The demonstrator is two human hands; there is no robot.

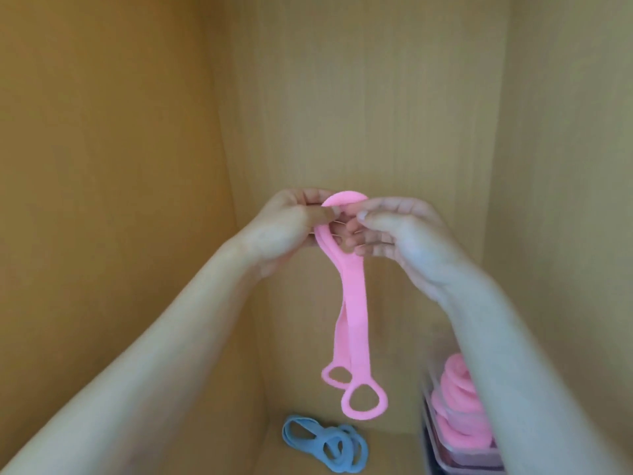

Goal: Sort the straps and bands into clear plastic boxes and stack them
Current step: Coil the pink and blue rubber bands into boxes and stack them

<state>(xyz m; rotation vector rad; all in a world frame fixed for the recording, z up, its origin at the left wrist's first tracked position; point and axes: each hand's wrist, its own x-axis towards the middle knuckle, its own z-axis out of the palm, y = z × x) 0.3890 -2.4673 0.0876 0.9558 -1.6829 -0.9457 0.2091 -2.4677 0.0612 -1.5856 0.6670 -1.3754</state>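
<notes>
The left grip [287, 231] and the right grip [407, 238] were raised together in front of the back wall of a wooden compartment [359, 97]. Both were closed on the upper end of a pink strap [356, 303]: the left thumb and fingers pinched the strap's folded top from the left, and the curled fingers of the right grip held it from the right. The strap hung doubled from this point, clear of the compartment floor. Its two looped ends hung just beside each other at the bottom, the nearer loop lower.

Blue bands [325, 443] lay in a loose heap on the compartment floor below the hanging loops. To the right, a clear plastic box [455, 464] stood on the same floor. It held coiled pink bands [455, 406], which rose above its rim. The right forearm partly hid the box.
</notes>
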